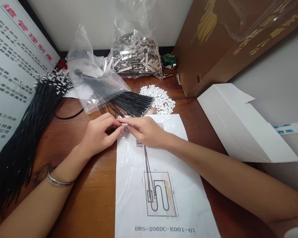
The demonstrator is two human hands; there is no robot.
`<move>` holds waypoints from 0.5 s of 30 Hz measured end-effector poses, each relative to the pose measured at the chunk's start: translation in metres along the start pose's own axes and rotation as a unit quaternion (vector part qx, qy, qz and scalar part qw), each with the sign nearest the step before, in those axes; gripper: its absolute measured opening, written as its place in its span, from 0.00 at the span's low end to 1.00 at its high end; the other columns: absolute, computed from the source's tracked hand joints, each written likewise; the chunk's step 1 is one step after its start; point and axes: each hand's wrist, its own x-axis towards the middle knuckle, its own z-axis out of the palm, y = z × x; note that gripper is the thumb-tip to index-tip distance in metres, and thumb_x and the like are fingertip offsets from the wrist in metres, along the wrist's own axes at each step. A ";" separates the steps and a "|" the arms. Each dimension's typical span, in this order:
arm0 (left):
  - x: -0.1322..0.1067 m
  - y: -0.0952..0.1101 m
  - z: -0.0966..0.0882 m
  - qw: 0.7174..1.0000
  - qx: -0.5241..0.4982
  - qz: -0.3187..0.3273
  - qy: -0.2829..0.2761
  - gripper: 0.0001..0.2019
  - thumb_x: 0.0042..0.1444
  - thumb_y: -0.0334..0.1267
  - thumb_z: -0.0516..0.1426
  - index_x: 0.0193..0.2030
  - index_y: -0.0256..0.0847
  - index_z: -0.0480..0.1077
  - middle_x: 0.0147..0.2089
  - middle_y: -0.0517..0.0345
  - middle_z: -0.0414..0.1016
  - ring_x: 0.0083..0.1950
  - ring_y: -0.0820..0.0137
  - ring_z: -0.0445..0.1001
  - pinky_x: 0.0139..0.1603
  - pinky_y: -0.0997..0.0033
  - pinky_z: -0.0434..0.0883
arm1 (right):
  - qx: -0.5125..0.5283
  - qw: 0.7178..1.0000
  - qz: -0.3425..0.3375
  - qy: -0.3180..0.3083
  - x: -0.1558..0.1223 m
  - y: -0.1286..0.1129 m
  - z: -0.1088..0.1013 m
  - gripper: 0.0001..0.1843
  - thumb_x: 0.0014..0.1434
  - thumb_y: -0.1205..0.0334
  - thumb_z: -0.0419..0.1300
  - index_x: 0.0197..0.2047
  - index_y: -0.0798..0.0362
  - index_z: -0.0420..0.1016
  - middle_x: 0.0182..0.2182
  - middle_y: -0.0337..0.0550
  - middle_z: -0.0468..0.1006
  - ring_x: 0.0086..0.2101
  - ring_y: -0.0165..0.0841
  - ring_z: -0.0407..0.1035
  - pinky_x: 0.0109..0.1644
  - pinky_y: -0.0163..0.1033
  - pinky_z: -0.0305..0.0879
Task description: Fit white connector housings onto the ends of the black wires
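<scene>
Between your fingertips sits a small pale piece point(124, 124), just above the upper left corner of the printed sheet point(193, 198). Your left hand point(104, 130) and right hand point(146, 130) meet at it, each grip pinched narrow on it; you hide too much to tell which one bears it. The step in hand looks like close fingertip work on that piece, and the next move seems to call for steady, well-aligned pinches. The piece itself looks whitish and tiny, its shape mostly covered; something dark shows by your left fingers, perhaps a wire. Just beyond lie the black wires point(134, 103), partly inside a clear bag point(86, 104), with a pile of white bits point(161, 100) beside their ends. Farther back on the desk point(89, 188) stands a bag of metal strips point(136, 58); a thicker wire bundle point(22, 122) lies to your left.
</scene>
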 end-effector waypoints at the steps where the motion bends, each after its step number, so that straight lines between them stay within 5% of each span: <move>1: -0.001 0.000 -0.001 1.000 0.002 0.001 -0.012 0.08 0.60 0.40 0.60 0.32 0.40 0.72 0.32 0.56 0.73 0.32 0.71 0.71 0.34 0.71 0.67 | 0.008 1.000 0.008 0.007 0.000 -0.001 0.000 0.24 0.66 0.69 0.52 0.61 0.47 0.76 0.56 0.43 0.81 0.50 0.39 0.77 0.54 0.48 0.70; 8: -0.004 -0.002 -0.007 0.989 0.037 0.025 -0.141 0.13 0.59 0.47 0.62 0.30 0.41 0.71 0.22 0.65 0.69 0.22 0.75 0.64 0.27 0.73 0.58 | 0.104 0.991 0.054 0.063 0.001 -0.005 -0.001 0.18 0.66 0.68 0.54 0.54 0.51 0.80 0.53 0.44 0.82 0.51 0.35 0.77 0.55 0.44 0.72; 15: -0.004 -0.006 -0.005 0.990 0.069 0.026 -0.121 0.11 0.63 0.45 0.59 0.34 0.40 0.73 0.23 0.65 0.67 0.24 0.74 0.65 0.29 0.73 0.59 | 0.095 0.992 0.052 0.062 0.002 -0.004 -0.001 0.18 0.67 0.68 0.53 0.54 0.52 0.80 0.53 0.45 0.82 0.51 0.35 0.77 0.57 0.45 0.72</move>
